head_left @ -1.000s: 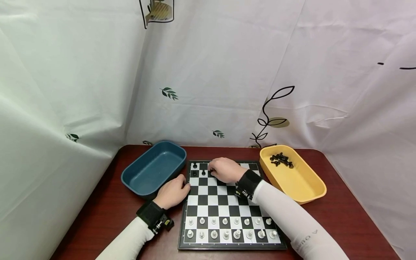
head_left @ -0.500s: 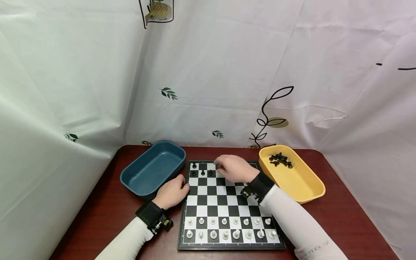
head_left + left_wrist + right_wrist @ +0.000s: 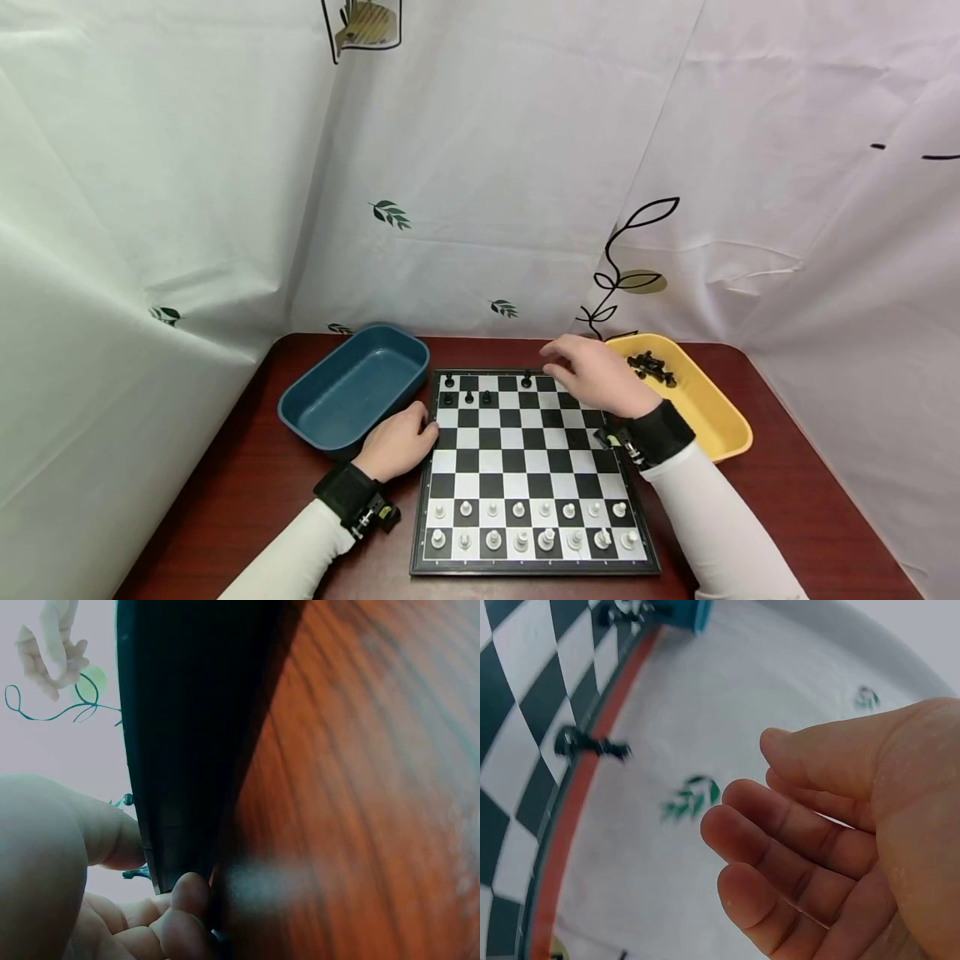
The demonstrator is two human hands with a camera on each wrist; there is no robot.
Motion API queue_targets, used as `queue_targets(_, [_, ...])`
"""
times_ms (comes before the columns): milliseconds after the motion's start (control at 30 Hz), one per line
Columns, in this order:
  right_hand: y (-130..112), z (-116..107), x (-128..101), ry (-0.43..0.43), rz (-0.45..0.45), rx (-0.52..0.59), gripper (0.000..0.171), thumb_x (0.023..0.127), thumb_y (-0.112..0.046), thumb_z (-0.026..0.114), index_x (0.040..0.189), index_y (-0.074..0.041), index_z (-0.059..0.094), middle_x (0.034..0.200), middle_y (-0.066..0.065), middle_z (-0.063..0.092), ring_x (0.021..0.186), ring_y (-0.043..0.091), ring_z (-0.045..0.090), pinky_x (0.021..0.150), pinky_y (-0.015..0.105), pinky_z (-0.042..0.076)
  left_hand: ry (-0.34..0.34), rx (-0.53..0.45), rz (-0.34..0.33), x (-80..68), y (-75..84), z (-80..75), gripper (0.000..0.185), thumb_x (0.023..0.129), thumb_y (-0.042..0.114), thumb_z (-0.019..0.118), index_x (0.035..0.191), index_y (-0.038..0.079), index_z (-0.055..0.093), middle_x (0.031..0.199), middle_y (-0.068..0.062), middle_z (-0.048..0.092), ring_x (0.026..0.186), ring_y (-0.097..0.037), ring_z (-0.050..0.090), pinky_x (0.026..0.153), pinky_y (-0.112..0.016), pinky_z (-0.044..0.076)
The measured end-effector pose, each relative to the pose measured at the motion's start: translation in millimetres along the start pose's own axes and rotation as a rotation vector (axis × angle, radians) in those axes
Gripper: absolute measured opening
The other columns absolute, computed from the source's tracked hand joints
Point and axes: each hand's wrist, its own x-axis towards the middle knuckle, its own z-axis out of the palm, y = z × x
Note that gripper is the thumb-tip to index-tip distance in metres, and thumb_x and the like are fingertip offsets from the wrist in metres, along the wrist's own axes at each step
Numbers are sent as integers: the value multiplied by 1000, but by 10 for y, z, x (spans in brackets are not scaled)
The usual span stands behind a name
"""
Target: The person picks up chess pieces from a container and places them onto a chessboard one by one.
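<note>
- Right hand hovers over the chessboard's far right corner, fingers loosely apart, holding nothing.
- Black piece stands just left of those fingertips, untouched.
- Left hand grips the board's left edge on the bench.

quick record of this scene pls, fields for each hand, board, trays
left hand: rests against the left edge of the chessboard, fingers curled at its rim
right hand: above the board's far right corner, fingers loose, grip holds nothing
black pieces on board: five at the far side
white pieces: two full near rows
yellow tray: right of board, loose black pieces inside
blue tray: left of board
</note>
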Motion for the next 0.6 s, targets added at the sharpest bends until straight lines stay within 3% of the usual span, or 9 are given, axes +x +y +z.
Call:
queue_targets(333, [299,-299,-231,103,132,7,27,109,-18,72,132,-4,76,123,15,77,106,33,73,88,55,58,-2,2,-5,-3,4,0,19,108,29,65,93,18,59,75,0,53,64,-17,52,60,-39,43])
queue_targets(600, [596,-410,-382,184,202,17,29,108,-15,73,136,-5,75,121,15,77,88,28,75,77,49,57,-5,1,-6,-11,9,-15,19,108,29,65,94,17,59,75,0,54,64,-18,53,61,-39,44])
